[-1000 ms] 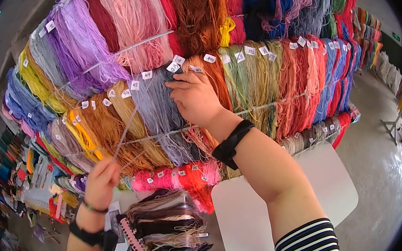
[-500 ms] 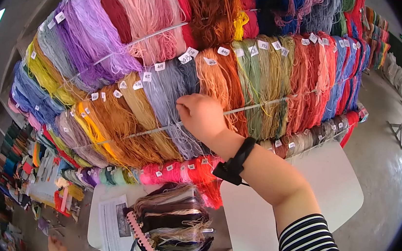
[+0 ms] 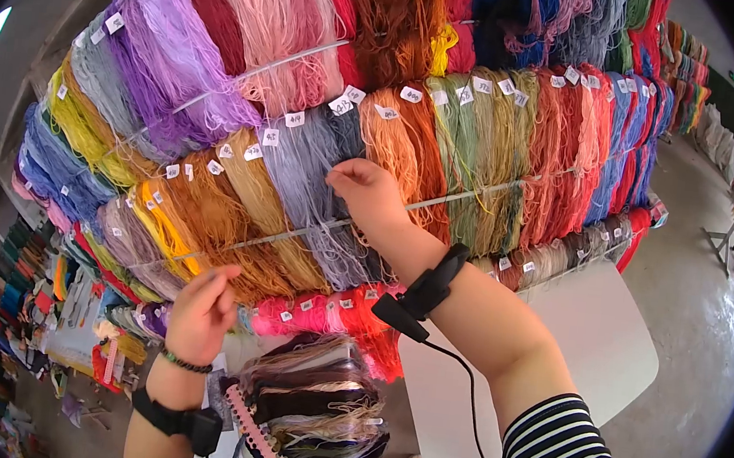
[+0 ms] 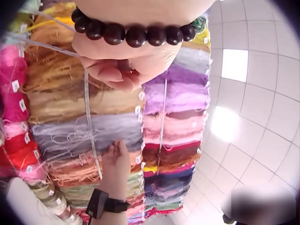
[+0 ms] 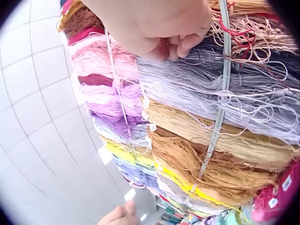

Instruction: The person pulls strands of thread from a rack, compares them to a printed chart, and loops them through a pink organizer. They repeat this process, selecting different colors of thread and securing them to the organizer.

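Note:
Labelled thread skeins hang in tiers. At the grey-blue skein (image 3: 311, 165) (image 5: 187, 82), my right hand (image 3: 374, 203) (image 5: 159, 23) has its thumb and fingers curled together. The fingertips lie over its strands in the right wrist view; whether a strand is between them cannot be told. Below the brown and gold skeins (image 3: 208, 212) is my left hand (image 3: 200, 323) (image 4: 126, 61), fingers bent in. Thin pale strands (image 4: 51, 49) run to its curled fingers in the left wrist view.
Rods (image 3: 286, 237) cross the skeins. A pink skein row (image 3: 295, 313) lies beneath. Dark and beige thread bundles (image 3: 322, 403), a pink notched strip (image 3: 260, 441) and a white table (image 3: 552, 338) are lower down. A cable (image 3: 474, 401) hangs from my right wrist.
My left hand dropped to the bottom edge and has come back up beside the brown skeins. My right hand moved off the label tops to lower on the grey-blue skein, fingers now curled.

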Demonstrator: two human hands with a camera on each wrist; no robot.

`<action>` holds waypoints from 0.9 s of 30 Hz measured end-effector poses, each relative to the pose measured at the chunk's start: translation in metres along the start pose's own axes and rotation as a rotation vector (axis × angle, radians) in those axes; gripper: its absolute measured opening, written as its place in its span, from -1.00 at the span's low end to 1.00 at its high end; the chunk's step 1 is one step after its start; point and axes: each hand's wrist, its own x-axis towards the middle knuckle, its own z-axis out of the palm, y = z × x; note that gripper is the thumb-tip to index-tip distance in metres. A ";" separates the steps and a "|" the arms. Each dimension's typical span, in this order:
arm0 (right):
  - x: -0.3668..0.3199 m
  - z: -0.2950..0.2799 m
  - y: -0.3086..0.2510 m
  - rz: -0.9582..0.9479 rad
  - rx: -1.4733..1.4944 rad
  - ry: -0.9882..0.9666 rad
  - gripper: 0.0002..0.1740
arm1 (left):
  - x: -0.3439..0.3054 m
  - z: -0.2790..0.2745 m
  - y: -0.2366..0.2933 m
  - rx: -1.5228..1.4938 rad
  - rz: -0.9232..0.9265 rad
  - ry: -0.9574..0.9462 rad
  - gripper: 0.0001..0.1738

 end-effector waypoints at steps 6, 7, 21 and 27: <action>-0.009 -0.008 -0.017 0.078 0.102 -0.081 -0.90 | 0.069 0.075 0.008 0.119 0.009 -0.039 -0.70; -0.010 -0.008 -0.017 0.073 0.106 -0.094 -0.90 | 0.084 0.078 0.006 0.121 0.021 -0.058 -0.70; -0.010 -0.008 -0.012 -0.122 -0.252 -0.055 -0.79 | 0.139 0.110 0.004 0.240 0.097 0.106 -0.86; -0.004 0.001 -0.026 -0.200 -0.477 0.050 -0.76 | 0.137 0.103 0.003 0.331 0.163 0.124 -0.84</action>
